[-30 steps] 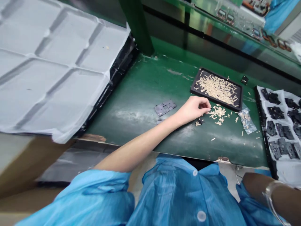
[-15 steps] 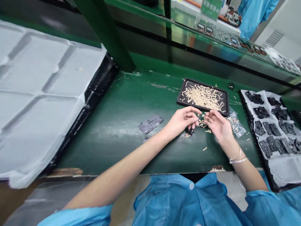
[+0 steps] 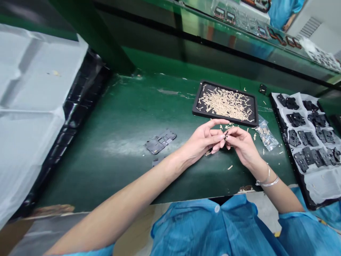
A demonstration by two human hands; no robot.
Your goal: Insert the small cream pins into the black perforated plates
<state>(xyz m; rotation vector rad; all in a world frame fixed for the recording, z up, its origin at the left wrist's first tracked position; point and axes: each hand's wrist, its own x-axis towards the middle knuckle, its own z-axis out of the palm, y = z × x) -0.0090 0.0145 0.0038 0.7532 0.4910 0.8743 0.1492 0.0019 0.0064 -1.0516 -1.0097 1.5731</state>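
Observation:
My left hand [image 3: 204,139] and my right hand [image 3: 243,144] meet fingertip to fingertip just in front of a black tray [image 3: 198,113] heaped with small pale strips [image 3: 226,103]. Between the pinched fingers shows a tiny dark piece [image 3: 226,134], too small to make out its kind; both hands touch it. Under the left fingers a dark part [image 3: 209,152] lies partly hidden on the table. Several pale strips are scattered behind the fingers. Left of my hands lie flat dark-grey plastic parts [image 3: 160,141].
At right a lined tray [image 3: 319,185] carries several black parts. A clear plastic bag [image 3: 267,135] lies beside the strip tray. A large white-lined tray [image 3: 32,142] fills the left side. A green post [image 3: 93,35] and a glass-fronted shelf stand behind; a person in blue [image 3: 282,14] is beyond.
My right hand has closed from loosely spread fingers into a pinch and come against my left fingertips. A small dark piece now shows between them. The view has shifted slightly.

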